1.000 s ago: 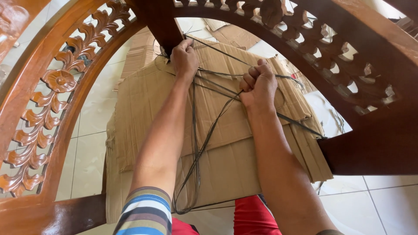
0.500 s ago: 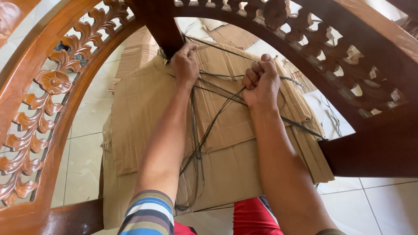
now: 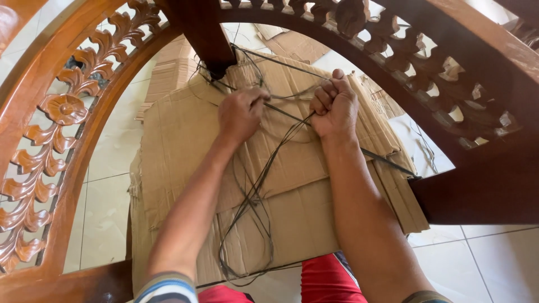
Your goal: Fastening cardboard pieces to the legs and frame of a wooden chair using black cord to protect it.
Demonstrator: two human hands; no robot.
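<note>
A carved wooden frame (image 3: pixel 53 129) arches over a white tiled floor (image 3: pixel 494 258). Beneath it lies a stack of flattened cardboard (image 3: pixel 292 219), wrapped by thin dark cords (image 3: pixel 252 202). The left hand (image 3: pixel 240 112) pinches the cords against the cardboard; the right hand (image 3: pixel 335 106) is fisted tight around them.

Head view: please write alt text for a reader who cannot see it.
Two bare hands, left hand and right hand, grip thin dark cords over a stack of flattened cardboard, framed by a carved wooden arch above a tiled floor.
</note>
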